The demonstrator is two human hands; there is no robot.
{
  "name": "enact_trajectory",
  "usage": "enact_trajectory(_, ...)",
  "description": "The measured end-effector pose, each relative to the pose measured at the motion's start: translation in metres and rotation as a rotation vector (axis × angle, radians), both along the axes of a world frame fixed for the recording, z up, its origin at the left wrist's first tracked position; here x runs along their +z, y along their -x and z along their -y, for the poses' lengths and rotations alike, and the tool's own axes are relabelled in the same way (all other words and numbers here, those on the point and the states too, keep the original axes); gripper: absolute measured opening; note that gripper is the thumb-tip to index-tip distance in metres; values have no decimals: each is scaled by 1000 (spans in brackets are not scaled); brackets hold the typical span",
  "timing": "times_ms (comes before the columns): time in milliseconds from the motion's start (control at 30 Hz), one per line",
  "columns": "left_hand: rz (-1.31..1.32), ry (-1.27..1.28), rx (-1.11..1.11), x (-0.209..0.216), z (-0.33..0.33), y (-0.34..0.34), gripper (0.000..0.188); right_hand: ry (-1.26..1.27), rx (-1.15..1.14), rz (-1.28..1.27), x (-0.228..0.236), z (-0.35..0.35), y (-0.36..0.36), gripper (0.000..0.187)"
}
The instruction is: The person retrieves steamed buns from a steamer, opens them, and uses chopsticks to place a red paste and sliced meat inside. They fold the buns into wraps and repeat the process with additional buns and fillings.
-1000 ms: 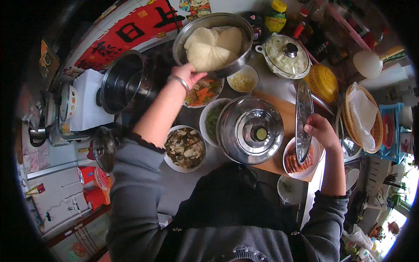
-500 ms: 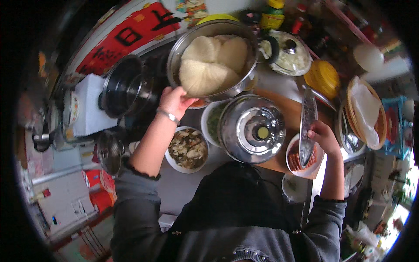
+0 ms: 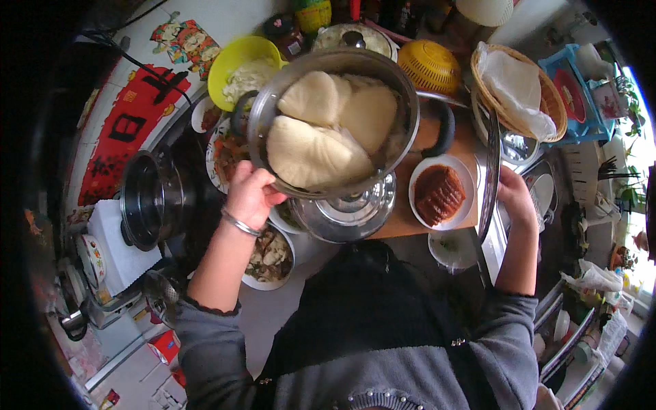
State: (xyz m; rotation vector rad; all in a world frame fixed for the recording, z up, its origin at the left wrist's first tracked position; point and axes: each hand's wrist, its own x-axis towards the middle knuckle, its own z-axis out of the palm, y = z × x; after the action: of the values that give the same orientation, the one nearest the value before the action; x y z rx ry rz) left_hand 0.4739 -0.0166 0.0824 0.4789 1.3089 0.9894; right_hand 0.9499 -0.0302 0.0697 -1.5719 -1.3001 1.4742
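Observation:
A steel pot (image 3: 413,130) with dark loop handles is held up in front of me, tilted so its inside shows. Several pale, flat folded pieces of dough or bread (image 3: 318,154) lie in it. My left hand (image 3: 251,195) is closed on the pot's near-left rim, thumb along the edge. Beneath the pot is a domed metal lid (image 3: 342,222), partly covered by it. On the right, my right hand (image 3: 516,195) grips a glass lid (image 3: 489,171) turned almost edge-on; some fingers are hidden behind it. Beside that lid, a white plate holds sliced reddish-brown meat (image 3: 441,195).
A wooden board (image 3: 396,222) lies under the meat plate. A bowl of mushroom-like pieces (image 3: 271,256) and a plate of chopped food (image 3: 229,160) stand at left. Farther back are a green-yellow colander (image 3: 222,78), yellow basket (image 3: 429,67) and wicker basket (image 3: 557,113). A dark glass pot (image 3: 154,201) stands far left.
My view has turned. The pot has come nearer and now overlaps the domed metal lid. The glass lid no longer covers the meat plate in view. Both hands keep their holds.

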Motion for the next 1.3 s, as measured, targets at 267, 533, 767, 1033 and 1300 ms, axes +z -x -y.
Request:
enact_trajectory(267,47,-57,113,-8,-25,-17,18,98,18,33,-7,48,-10,36)
enact_trajectory(533,109,-266,196,-7,-16,24,29,-17,286,374,-4,-3,33,28)
enact_trajectory(767,59,-127,408,15,36,52,10,71,938,622,-56,-145,134,41)
enact_trajectory(1033,-54,-185,495,21,89,37,20,-21,999,851,-92,-188,150,37)
enact_trajectory(1300,-84,-182,477,17,91,18,28,277,492,-652,3,-39,208,128)
